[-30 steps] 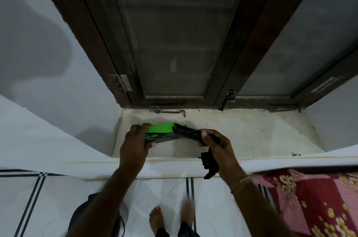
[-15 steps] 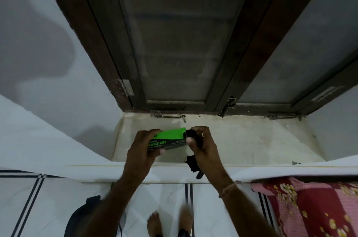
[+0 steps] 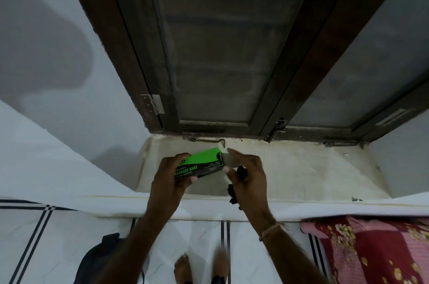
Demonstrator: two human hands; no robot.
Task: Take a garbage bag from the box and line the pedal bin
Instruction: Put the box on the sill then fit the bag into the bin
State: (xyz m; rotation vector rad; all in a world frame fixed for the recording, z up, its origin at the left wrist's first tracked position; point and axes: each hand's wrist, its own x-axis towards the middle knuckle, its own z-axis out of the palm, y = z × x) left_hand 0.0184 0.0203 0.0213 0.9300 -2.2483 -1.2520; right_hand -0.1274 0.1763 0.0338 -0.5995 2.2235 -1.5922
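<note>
Green-and-black garbage bag box (image 3: pixel 201 164) held level beside crumpled black bag (image 3: pixel 241 173).

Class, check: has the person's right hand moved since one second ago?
Yes. The right hand, gripping a black plastic garbage bag, has shifted left toward the metal hook latch on the sill, reaching the green-and-black cardboard box.

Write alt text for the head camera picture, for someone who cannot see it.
Seen from above, a person's left hand holds a green and black garbage bag box over a pale window sill. The right hand beside the box's end grips a crumpled black garbage bag. A dark wooden window stands behind.
</note>
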